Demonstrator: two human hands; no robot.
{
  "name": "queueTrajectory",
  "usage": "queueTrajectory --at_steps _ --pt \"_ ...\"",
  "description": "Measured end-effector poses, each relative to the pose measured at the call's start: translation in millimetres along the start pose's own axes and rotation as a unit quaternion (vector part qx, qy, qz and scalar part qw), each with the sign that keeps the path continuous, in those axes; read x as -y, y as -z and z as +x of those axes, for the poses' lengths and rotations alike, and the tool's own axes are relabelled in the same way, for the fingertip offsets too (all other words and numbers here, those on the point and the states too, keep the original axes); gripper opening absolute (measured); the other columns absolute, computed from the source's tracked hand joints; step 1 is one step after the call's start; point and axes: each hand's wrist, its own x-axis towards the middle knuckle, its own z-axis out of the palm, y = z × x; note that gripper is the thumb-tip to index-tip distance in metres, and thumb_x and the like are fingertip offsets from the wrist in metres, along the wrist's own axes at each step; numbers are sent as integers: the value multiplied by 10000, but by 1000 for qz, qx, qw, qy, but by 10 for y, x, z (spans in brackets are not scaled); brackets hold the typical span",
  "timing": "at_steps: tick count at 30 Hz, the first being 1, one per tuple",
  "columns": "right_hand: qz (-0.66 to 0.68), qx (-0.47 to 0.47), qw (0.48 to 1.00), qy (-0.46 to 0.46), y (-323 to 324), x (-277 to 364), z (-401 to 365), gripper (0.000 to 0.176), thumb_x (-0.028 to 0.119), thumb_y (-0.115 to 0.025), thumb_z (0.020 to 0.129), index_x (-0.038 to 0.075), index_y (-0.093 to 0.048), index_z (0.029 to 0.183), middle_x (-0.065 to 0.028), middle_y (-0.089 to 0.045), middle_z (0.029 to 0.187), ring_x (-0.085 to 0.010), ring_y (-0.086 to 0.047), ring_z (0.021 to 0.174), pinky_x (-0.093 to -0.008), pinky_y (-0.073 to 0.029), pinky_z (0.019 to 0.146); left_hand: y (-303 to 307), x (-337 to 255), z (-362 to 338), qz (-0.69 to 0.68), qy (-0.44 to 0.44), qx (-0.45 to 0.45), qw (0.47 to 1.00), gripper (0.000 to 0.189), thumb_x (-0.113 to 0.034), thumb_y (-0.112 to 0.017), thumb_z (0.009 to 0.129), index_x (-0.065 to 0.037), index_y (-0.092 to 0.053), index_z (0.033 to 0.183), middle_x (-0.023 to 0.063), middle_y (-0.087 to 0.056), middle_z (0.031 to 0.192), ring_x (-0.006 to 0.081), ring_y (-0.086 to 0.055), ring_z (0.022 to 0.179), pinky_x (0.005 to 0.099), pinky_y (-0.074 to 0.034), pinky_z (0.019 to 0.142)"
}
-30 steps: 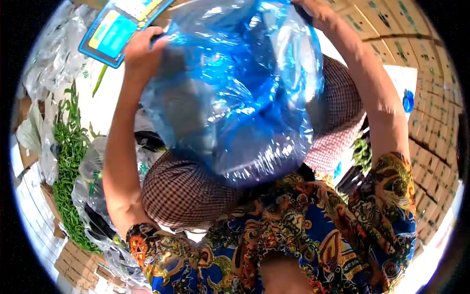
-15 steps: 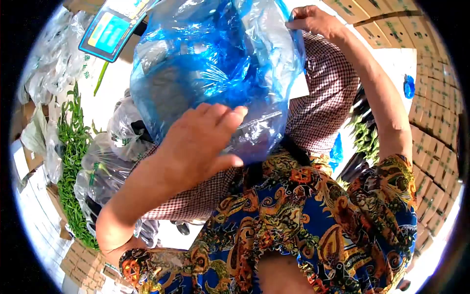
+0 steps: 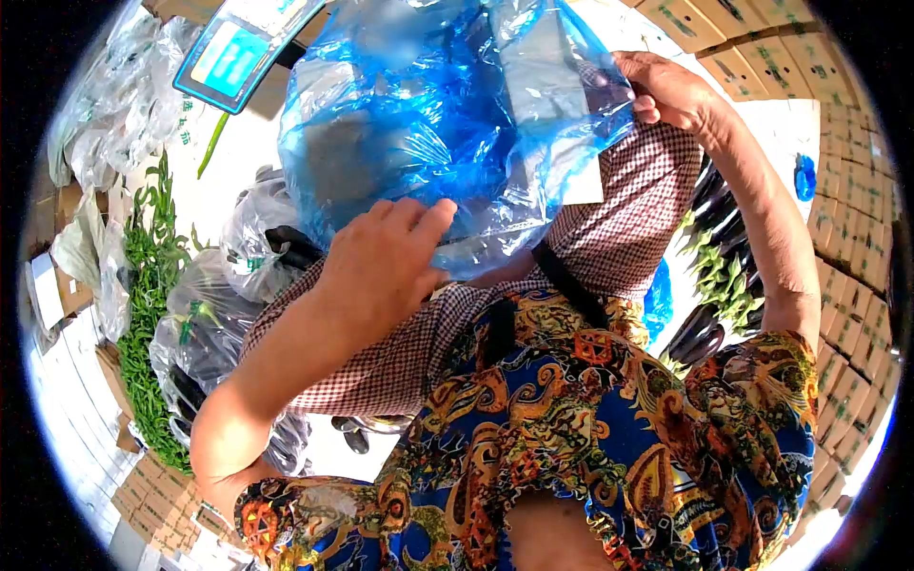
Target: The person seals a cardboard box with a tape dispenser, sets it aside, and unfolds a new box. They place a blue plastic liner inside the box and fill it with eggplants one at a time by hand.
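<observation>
A see-through blue plastic bag point(image 3: 428, 124) lies spread out in front of my lap, its film crumpled and shiny. My right hand point(image 3: 666, 90) grips the bag's edge on the right with curled fingers. At the near left edge, my left hand point(image 3: 386, 262) has its fingers over the film, bent and close together; its thumb is partly hidden. A pale flat corner point(image 3: 585, 181) shows under the bag on the right. What lies beneath the rest of the bag is hard to make out.
A scale with a lit blue display point(image 3: 228, 62) stands at the upper left. Green peppers point(image 3: 152, 362) are heaped at the left, beside clear bags point(image 3: 205, 319) holding dark vegetables. Eggplants point(image 3: 700, 328) lie at the right. Stacked cartons point(image 3: 847, 238) line the right side.
My right hand has moved right and down, drawing the bag's edge outward. My left hand has come lower, its spread thumb drawn in at the bag's near edge.
</observation>
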Motion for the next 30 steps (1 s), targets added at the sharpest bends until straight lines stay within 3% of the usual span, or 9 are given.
queueTrajectory --at_steps 7,11,15,16,17,20,21,26,30 --pt "98 81 992 -25 52 42 -215 360 394 -544 939 46 -626 987 45 -514 678 -14 -345 456 -143 -264 350 -135 93 123 86 9 -9 996 325 -143 -667 722 -86 -524 1009 113 -554 834 347 -602 780 470 -487 602" --pt "-10 73 995 -69 -146 -194 -437 214 227 -698 846 51 -649 957 23 -583 704 -38 -407 470 -182 -317 359 -236 62 170 97 3 -37 995 242 -146 -658 711 -105 -527 911 97 -525 780 318 -599 745 447 -493 578" --pt "-248 55 966 -57 -103 -193 -535 187 176 -701 816 18 -664 909 16 -590 685 -47 -418 461 -215 -345 408 -197 124 204 87 -6 -55 995 155 -128 -629 731 -104 -527 845 92 -541 772 295 -610 726 428 -507 573" --pt "-386 71 915 -92 -56 -107 -524 223 187 -688 811 -7 -655 915 -31 -595 683 -96 -468 508 -290 -404 483 -175 130 187 90 -11 -58 994 126 -119 -616 743 -102 -529 833 94 -553 772 290 -616 722 424 -513 572" --pt "-473 26 880 42 -27 -281 -474 250 191 -681 807 -34 -638 908 -107 -609 694 -171 -521 574 -351 -445 568 -162 143 173 85 -16 -49 995 124 -118 -616 742 -102 -530 830 97 -552 774 293 -616 718 427 -512 569" --pt "-546 -38 829 112 -196 -229 -269 257 173 -660 794 -51 -612 910 -187 -623 743 -236 -598 653 -369 -478 648 -200 185 170 73 -39 -25 996 138 -121 -624 722 -104 -528 819 90 -535 760 293 -609 702 424 -510 559" --pt "-540 -49 840 -2 -180 -298 27 204 121 -636 792 -48 -609 903 -158 -619 710 -217 -615 644 -349 -500 597 -299 223 193 70 -48 -18 996 155 -124 -632 705 -106 -522 814 80 -521 743 287 -602 693 416 -509 553" --pt "-140 85 973 -162 -446 -503 964 319 -42 -499 784 7 -501 1099 -58 -575 698 -152 -564 522 -290 -465 437 -332 164 130 20 -56 -40 997 193 -119 -648 676 -115 -504 805 68 -514 732 286 -592 634 399 -515 547" --pt "-378 100 905 -170 -444 -527 997 373 -25 -528 772 27 -534 1141 -133 -618 769 -204 -609 619 -337 -485 470 -381 116 15 -14 3 -26 1000 210 -116 -653 694 -113 -511 849 87 -528 765 316 -599 665 430 -513 564"
